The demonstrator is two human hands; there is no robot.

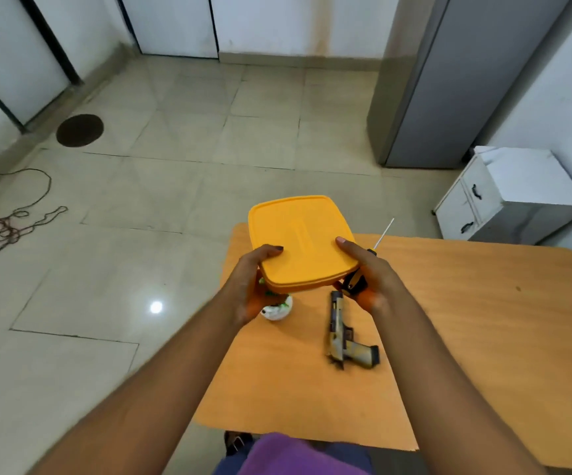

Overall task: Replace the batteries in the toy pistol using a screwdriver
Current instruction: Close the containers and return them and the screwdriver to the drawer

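You are gripping the yellow container (300, 241) with your left hand (253, 279), while your right hand (368, 272) is pinching its edge and the screwdriver (363, 265). The toy pistol (344, 332) is lying below on the table (466, 320). With 2 things in 1 grip, the screwdriver may be slipping loose.

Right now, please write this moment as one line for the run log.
hands: left and right hold yellow lid | screwdriver: also in right hand | toy pistol: on table, untouched
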